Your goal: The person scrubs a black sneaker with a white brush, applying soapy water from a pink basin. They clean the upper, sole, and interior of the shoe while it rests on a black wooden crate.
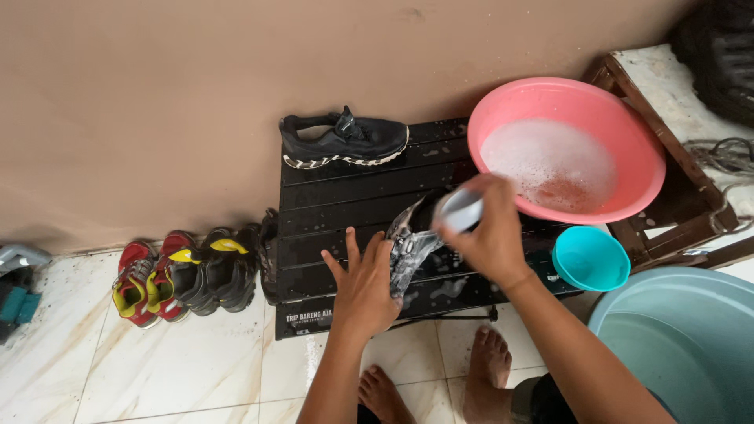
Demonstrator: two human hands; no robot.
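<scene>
Washing: you hold a wet shoe [410,243] on the black slatted table [330,196], near its front edge.
Shoe: dark with grey patches, glistening with water and suds, tipped on its side between your hands.
Left hand [363,289]: your palm presses flat against the shoe's near side, fingers straight and spread apart.
Right hand [488,228]: your fingers are curled tight round a pale brush [460,210], held on the shoe's upper end.
Pink basin [567,148]: at the table's right end, resting partly on a wooden frame [682,196]; it holds white foam over shallow water.
Teal cup [591,257]: just right of the table's front corner, under the pink basin's rim; you can't tell what is inside.
Tub [682,345]: large, pale blue-green, right of the table and in front of the cup; its inside looks bare.
Black shoe [344,140]: at the table's back edge against the tan wall, sole down, toe pointing right.
Other shoes [184,276]: in a row on the tiled floor left of the table, red-and-yellow and black-and-yellow.
Feet [440,377]: yours, bare, on the tiles just before the table.
</scene>
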